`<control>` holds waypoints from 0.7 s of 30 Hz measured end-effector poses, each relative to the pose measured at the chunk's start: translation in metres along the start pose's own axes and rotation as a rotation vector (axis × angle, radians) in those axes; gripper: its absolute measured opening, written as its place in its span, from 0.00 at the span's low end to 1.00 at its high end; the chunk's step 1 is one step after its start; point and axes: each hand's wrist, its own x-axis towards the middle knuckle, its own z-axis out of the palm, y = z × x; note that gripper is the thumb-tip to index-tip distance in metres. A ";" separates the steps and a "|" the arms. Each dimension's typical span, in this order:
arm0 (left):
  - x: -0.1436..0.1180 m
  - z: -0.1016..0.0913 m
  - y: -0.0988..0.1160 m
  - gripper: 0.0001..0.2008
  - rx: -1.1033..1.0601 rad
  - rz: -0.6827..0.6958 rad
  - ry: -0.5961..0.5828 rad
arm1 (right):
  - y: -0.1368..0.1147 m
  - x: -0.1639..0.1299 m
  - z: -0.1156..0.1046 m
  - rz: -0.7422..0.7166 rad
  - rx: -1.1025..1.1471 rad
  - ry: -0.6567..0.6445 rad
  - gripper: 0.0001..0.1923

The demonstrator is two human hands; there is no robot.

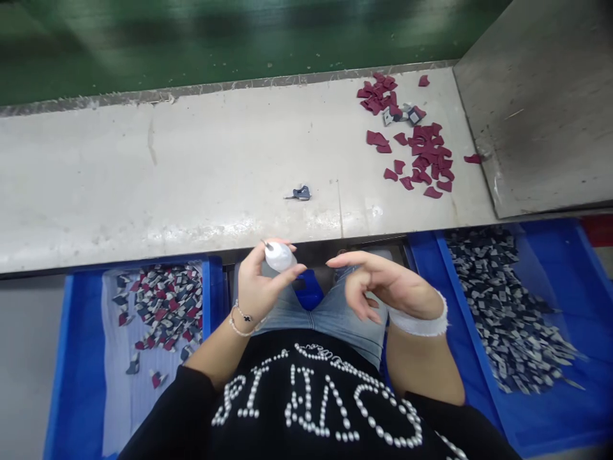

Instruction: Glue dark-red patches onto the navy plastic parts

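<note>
The left hand (258,284) grips a small white plastic squeeze bottle (279,257), nozzle pointing up-left. Just beside it, the right hand (383,287) hovers open and empty. The bottle's label is unreadable.

Bins (81,358) flank the lap; loose pieces (412,137) apparently on bench (191,166).

Small white squeeze bottle (278,257) with a thin metal nozzle, tilted so the tip points up and left, gripped between thumb and fingers of the left hand (258,284), just below the near edge of the grey workbench (191,172) and above the lap.
</note>
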 end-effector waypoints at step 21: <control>-0.019 0.000 0.067 0.06 -0.105 0.332 0.220 | -0.009 -0.018 0.075 0.024 -0.803 0.565 0.14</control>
